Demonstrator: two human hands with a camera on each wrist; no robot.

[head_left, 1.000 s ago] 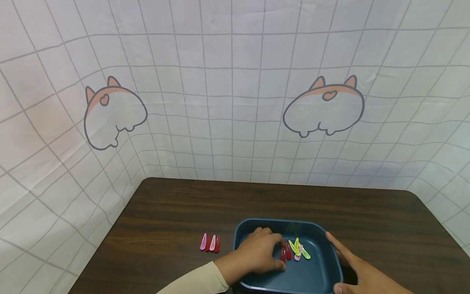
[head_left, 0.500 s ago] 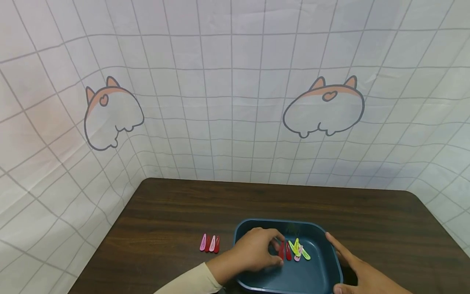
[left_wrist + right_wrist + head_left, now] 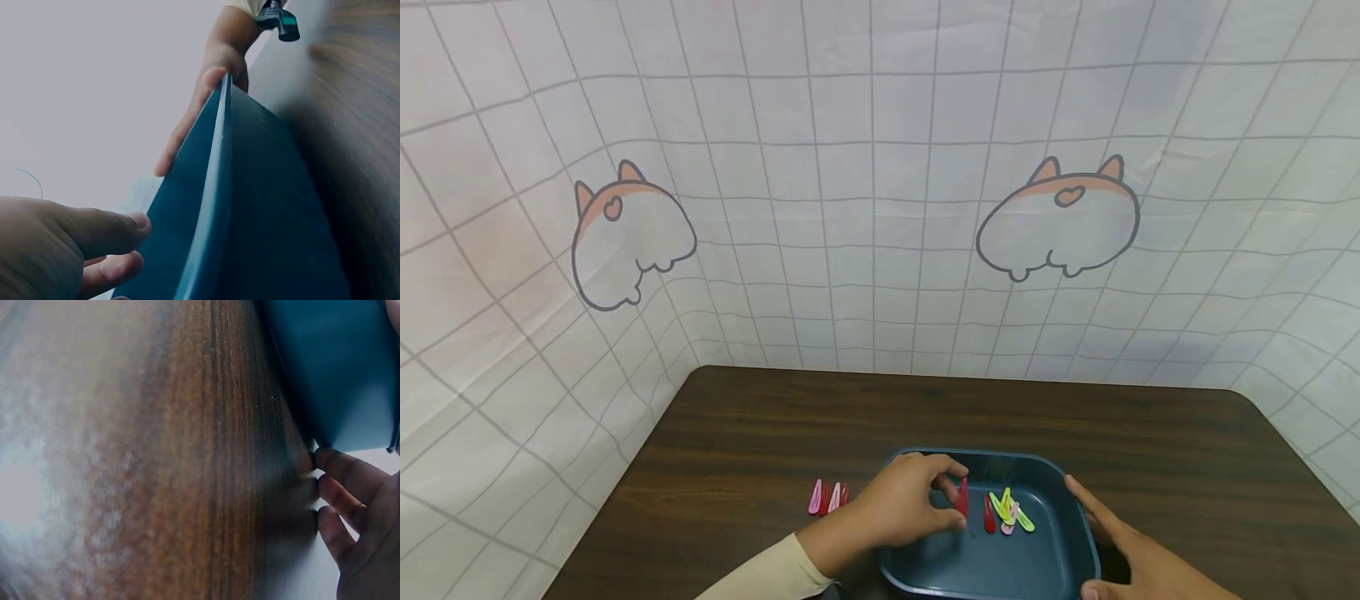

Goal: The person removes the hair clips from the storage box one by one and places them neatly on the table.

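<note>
A red snap hair clip (image 3: 962,497) is pinched between thumb and fingers of the left hand (image 3: 904,510), lifted just above the dark blue plastic tray (image 3: 1078,557), whose right rim is steadied by the spread right hand (image 3: 1138,556). Roughly five clips (image 3: 1007,512) remain inside; four pink and red clips (image 3: 827,496) are already laid on the dark wooden surface (image 3: 760,433) beyond.

The right hand (image 3: 1138,554) is cut off by the head view's lower edge, so its palm and wrist go unseen; its thumb lies past the tray (image 3: 1078,517) wall. The left hand (image 3: 902,510) covers the tray's near-left corner and part of the clips on the table (image 3: 829,497) just beyond its knuckles. In both wrist views the table (image 3: 156,456) is blurred, and no clip shows there. Small clips (image 3: 1009,512) right of the left hand overlap, count unclear.
</note>
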